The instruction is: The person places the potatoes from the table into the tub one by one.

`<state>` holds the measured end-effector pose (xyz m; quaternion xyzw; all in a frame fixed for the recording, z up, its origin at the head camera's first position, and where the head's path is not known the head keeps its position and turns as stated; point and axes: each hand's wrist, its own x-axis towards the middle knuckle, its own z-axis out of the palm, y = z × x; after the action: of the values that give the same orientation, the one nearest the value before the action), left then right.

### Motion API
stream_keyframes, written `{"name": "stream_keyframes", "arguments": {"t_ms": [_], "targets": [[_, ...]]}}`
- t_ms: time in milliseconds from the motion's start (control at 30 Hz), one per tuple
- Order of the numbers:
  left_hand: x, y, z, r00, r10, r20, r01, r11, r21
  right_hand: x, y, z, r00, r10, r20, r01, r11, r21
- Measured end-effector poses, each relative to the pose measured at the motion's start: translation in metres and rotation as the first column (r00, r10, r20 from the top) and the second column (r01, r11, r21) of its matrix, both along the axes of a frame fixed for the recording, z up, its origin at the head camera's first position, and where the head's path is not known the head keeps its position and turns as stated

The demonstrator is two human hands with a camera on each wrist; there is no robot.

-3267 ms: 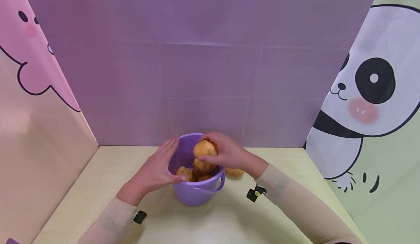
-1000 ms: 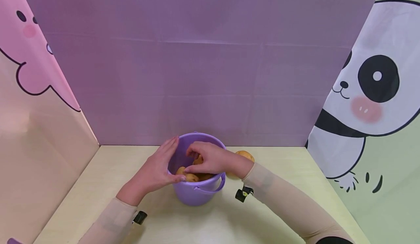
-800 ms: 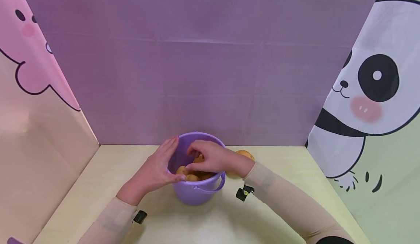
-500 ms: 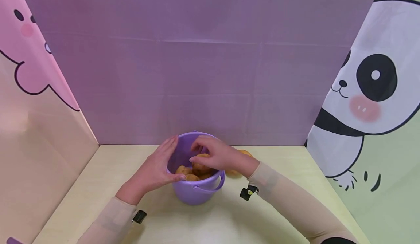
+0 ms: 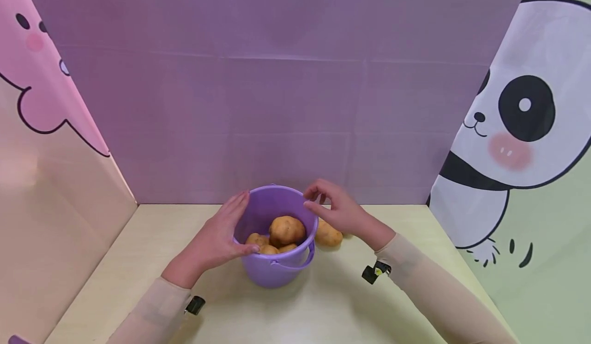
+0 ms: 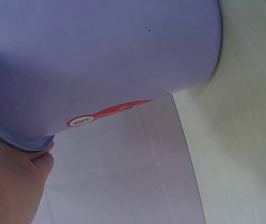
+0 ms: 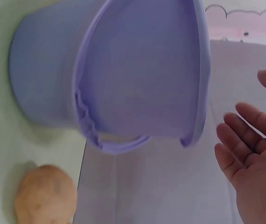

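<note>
A purple bucket (image 5: 277,274) stands on the table with several potatoes inside; a large potato (image 5: 287,230) lies uppermost. My left hand (image 5: 217,236) holds the bucket's left side, its fingers along the outside and its thumb over the front of the rim. The left wrist view shows this hand at the rim beside the bucket's wall (image 6: 104,51). My right hand (image 5: 339,210) hovers by the right rim, fingers loosely bent and nothing in them. Below it on the table lies a potato (image 5: 329,234), with another partly hidden behind the right hand.
The light wooden table (image 5: 295,318) ends at a purple backdrop (image 5: 286,102) close behind the bucket. Side panels carry a panda print (image 5: 526,108) and a pink cartoon print (image 5: 51,108). The bucket's handle (image 5: 300,268) hangs down at its front right.
My right hand lowered a potato into the bucket, let go of it, then rose and moved right, out past the rim. The left hand stays on the bucket.
</note>
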<state>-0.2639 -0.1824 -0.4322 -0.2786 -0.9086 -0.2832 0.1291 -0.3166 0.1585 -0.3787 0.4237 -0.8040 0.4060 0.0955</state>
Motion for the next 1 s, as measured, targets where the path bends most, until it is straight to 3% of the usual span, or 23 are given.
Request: {"name": "stream_keyframes", "arguments": {"t_ms": [400, 1000], "targets": [[-0.009, -0.003, -0.002, 1.000, -0.016, -0.017, 0.016, 1.000, -0.001, -0.013, 0.040, -0.030, 0.987, -0.147, 0.062, 0.147, 0.989, 0.008], [-0.009, -0.002, -0.003, 1.000, -0.007, 0.011, 0.007, 1.000, 0.010, -0.040, 0.071, -0.072, 0.956, -0.293, 0.012, 0.293, 0.956, 0.005]]}}
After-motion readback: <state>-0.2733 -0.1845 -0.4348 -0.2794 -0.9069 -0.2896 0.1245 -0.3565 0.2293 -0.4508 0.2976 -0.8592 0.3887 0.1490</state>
